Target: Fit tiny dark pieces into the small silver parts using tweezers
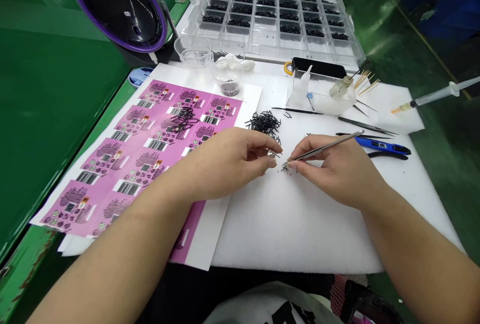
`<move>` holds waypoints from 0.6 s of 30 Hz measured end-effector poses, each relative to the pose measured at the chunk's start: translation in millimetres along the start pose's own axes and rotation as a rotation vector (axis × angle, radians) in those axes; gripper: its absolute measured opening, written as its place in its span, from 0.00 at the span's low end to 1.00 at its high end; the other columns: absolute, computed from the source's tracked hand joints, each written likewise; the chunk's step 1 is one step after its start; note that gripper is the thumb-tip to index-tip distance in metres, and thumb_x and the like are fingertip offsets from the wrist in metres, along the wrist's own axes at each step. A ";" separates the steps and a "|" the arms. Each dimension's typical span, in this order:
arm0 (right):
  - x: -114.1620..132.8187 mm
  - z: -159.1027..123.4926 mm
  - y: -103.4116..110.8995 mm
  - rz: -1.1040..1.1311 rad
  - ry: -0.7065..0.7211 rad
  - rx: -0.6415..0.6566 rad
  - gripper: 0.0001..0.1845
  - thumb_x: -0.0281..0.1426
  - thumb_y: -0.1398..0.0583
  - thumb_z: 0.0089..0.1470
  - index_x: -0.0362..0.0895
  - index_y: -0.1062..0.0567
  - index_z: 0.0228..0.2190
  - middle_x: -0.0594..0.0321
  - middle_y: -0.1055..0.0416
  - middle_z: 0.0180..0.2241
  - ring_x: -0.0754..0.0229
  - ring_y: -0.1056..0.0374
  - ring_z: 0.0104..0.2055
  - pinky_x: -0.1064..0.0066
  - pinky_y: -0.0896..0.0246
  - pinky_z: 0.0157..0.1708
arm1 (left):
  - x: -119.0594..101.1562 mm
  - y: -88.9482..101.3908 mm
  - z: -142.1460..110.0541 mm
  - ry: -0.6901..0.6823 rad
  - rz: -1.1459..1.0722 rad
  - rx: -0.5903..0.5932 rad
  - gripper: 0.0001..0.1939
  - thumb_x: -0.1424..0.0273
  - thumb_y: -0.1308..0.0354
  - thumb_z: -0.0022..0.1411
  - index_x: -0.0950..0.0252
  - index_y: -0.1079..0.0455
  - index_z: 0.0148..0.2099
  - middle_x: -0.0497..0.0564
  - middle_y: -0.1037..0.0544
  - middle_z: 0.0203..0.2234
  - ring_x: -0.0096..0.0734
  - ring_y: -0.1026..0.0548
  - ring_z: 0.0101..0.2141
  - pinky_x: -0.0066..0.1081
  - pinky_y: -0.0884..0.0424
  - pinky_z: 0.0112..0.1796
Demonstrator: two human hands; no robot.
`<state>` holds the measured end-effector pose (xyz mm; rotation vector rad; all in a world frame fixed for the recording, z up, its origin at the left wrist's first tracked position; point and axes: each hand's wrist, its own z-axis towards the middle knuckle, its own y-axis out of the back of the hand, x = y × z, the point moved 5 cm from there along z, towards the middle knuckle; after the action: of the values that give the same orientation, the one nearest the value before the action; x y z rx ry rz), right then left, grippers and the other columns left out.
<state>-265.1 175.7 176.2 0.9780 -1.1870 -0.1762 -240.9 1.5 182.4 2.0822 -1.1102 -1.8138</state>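
Note:
My left hand [232, 161] is closed in a pinch, with a small black wire piece [278, 155] poking out between thumb and forefinger. Something small and silvery shows at those fingertips; its kind is unclear. My right hand [337, 169] grips a pair of metal tweezers [328, 148] like a pen. Their tips point down at a scatter of tiny parts [285, 169] on the white foam sheet [292, 229]. Just beyond my left fingers lies a heap of black bent wire pieces [265, 123].
Pink printed label sheets [146, 129] lie at left, with more black pieces on them. Behind are clear cups [193, 51], a compartment tray [258, 39], a phone [318, 67] and a clear box [318, 96]. Blue-handled pliers [382, 145] and a syringe [438, 95] are at right.

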 end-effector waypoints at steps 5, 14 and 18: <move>0.9 0.4 -1.4 -0.032 0.009 0.002 0.01 0.29 0.36 0.52 0.47 0.23 0.29 0.67 0.22 0.28 0.59 0.26 0.32 0.68 0.33 0.31 | -0.8 0.1 0.9 -0.005 0.017 0.005 0.14 0.66 0.45 0.63 0.58 0.24 0.49 0.45 0.19 0.34 0.31 0.21 0.34 0.30 0.28 0.36; 8.0 -7.1 8.1 0.063 0.064 -0.136 0.04 0.28 0.35 0.52 0.48 0.24 0.31 0.68 0.23 0.30 0.61 0.26 0.33 0.68 0.30 0.32 | 2.2 -1.3 1.3 0.013 0.043 0.021 0.14 0.63 0.46 0.64 0.57 0.25 0.49 0.45 0.20 0.34 0.31 0.22 0.34 0.30 0.29 0.35; 16.7 -15.4 11.8 0.307 0.167 -0.309 0.07 0.25 0.34 0.52 0.47 0.26 0.33 0.63 0.23 0.35 0.55 0.25 0.39 0.61 0.27 0.39 | -1.6 -3.2 0.4 -0.010 0.053 0.059 0.13 0.66 0.48 0.64 0.58 0.25 0.46 0.45 0.21 0.32 0.30 0.24 0.32 0.29 0.32 0.32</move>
<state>-249.5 181.3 195.7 0.5219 -1.1019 -0.0305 -239.9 4.9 181.7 2.0569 -1.2237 -1.7907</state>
